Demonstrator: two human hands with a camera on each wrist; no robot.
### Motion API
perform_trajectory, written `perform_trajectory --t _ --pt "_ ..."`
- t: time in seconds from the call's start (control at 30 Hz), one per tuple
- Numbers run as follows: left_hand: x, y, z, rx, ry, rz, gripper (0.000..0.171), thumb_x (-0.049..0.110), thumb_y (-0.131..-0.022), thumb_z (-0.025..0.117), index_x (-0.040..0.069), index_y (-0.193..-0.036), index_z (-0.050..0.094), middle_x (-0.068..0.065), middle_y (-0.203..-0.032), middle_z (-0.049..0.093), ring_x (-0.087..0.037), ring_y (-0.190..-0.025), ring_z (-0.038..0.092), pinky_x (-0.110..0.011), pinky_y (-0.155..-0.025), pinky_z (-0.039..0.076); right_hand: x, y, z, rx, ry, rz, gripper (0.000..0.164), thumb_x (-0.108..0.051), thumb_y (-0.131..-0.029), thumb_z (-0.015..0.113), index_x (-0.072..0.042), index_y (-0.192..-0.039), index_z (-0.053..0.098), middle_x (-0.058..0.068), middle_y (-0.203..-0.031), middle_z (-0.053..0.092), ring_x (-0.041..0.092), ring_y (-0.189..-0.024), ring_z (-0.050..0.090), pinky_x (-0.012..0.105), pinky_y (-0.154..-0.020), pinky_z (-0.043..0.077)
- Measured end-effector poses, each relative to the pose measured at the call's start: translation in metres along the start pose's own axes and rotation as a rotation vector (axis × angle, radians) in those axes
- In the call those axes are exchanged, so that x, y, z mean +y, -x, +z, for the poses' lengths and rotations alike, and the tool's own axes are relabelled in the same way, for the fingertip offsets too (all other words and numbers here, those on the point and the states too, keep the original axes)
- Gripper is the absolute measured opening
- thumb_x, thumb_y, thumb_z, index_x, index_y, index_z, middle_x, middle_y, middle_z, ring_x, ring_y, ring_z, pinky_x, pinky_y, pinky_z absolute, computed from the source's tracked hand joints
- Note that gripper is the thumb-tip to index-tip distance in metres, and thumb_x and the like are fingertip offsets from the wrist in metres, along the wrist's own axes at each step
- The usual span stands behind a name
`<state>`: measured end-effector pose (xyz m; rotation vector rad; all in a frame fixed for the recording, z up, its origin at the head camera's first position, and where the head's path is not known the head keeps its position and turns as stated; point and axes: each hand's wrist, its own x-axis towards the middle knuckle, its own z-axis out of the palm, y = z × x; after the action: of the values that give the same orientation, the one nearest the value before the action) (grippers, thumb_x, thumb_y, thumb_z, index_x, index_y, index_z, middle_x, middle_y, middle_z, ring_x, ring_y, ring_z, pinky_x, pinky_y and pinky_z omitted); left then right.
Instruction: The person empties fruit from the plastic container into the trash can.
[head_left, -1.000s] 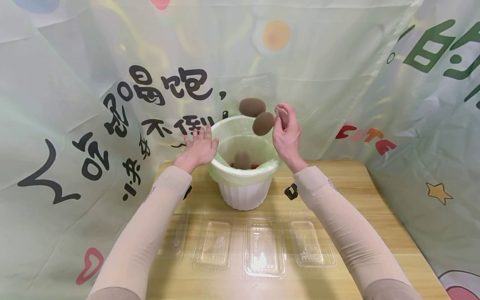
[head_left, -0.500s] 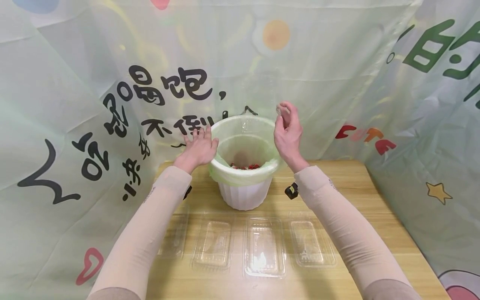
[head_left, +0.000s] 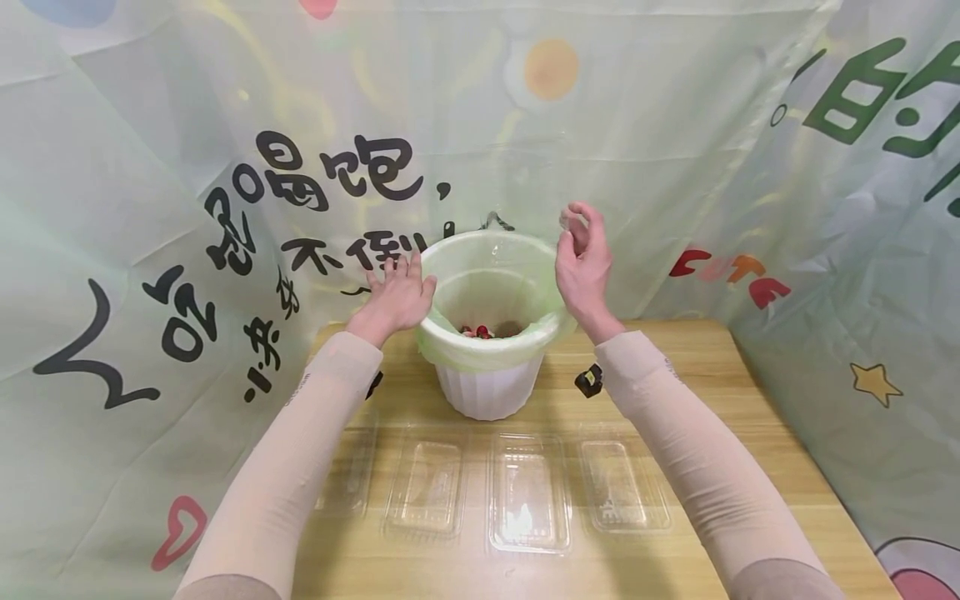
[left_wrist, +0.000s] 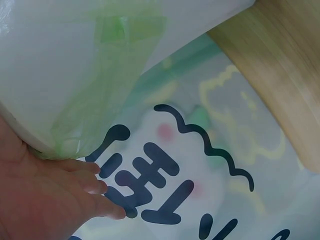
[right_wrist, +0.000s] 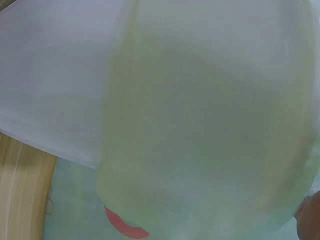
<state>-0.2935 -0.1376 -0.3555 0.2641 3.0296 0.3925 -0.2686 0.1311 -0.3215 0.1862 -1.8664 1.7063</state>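
Observation:
A white ribbed bin (head_left: 489, 387) with a pale green plastic liner (head_left: 480, 354) stands at the back of the table. Small red fruits (head_left: 481, 332) and a brown fuzzy kiwi (head_left: 509, 328) show at its bottom; the rest is hidden by the front wall. My left hand (head_left: 402, 298) rests on the bin's left rim with fingers straight; the left wrist view has the same hand (left_wrist: 55, 195) beside the liner. Over the right rim, my right hand (head_left: 582, 265) pinches a clear plastic container (head_left: 528, 171), tipped up and barely visible against the cloth.
Several clear plastic containers (head_left: 529, 493) lie in a row along the front of the wooden table (head_left: 540, 579). Printed cloth (head_left: 637, 192) hangs close behind and at both sides. The liner (right_wrist: 200, 130) fills most of the right wrist view.
Two kiwis dropped from the tipped container into the bin between the first and second frames. My right hand has since shifted slightly right with the container. My left hand stays put.

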Motion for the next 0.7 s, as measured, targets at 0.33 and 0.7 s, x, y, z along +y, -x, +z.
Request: perform_trajectory --t 0.33,0.7 --pt "-0.001 0.001 0.0 0.001 0.009 0.003 0.074 0.046 -0.113 0.017 0.0 -0.168 0.002 -0.031 -0.173 0.007 -0.052 -0.162 0.001 -0.077 -0.124 -0.004 0.026 -0.017 -0.018 0.031 -0.005 0.072 0.038 0.0 -0.104 0.048 -0.009 -0.141 0.055 0.017 -0.143 0.067 0.02 -0.128 0.066 0.019 -0.086 0.049" --pt "-0.002 0.0 0.002 0.002 0.012 0.006 0.074 0.047 -0.113 0.017 0.0 -0.168 0.001 -0.031 -0.174 0.006 -0.052 -0.162 0.001 -0.076 -0.124 -0.004 0.032 -0.022 -0.054 0.126 -0.021 0.166 0.042 0.002 -0.1 0.048 -0.018 -0.135 0.059 0.018 -0.142 0.068 0.022 -0.131 0.065 0.022 -0.096 0.054"
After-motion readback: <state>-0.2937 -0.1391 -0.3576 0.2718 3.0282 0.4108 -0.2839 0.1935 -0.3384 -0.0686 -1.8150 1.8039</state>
